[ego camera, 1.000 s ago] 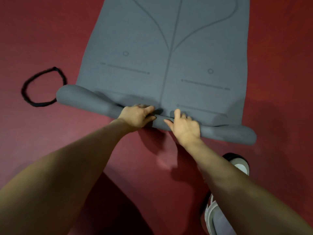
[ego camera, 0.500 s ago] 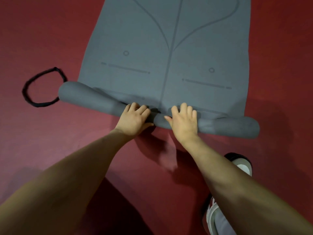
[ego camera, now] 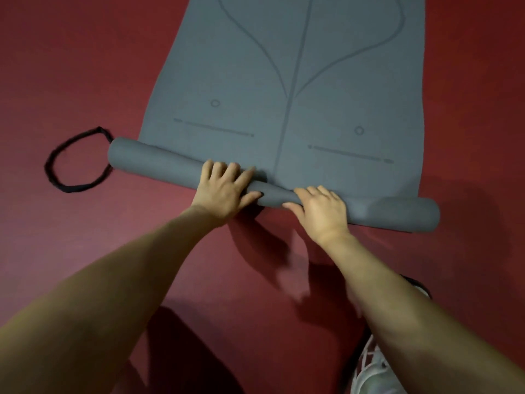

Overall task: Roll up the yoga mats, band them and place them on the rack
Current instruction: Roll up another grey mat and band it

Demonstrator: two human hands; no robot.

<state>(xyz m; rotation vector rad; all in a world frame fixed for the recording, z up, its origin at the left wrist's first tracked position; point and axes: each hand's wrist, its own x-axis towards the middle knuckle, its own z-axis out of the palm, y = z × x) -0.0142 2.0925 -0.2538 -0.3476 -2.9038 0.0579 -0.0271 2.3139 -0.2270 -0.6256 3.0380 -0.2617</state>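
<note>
A white shoe point(ego camera: 372, 373) is half hidden under the right forearm. Both the left hand point(ego camera: 224, 191) and right hand point(ego camera: 321, 211) lie palm-down, fingers spread flat, pressing without clasping the rolled end of the grey yoga mat point(ego camera: 284, 81). Left of the hands, at the roll's end, lies a black band point(ego camera: 74, 163); beyond them the flat mat runs off-frame.

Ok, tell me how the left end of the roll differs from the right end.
The left end of the roll lies farther from the person than the right end of the roll, so the roll sits askew. The left end sticks out past the flat mat's edge, beside the black band; the right end sticks out less. Both are grey and loosely wound.
</note>
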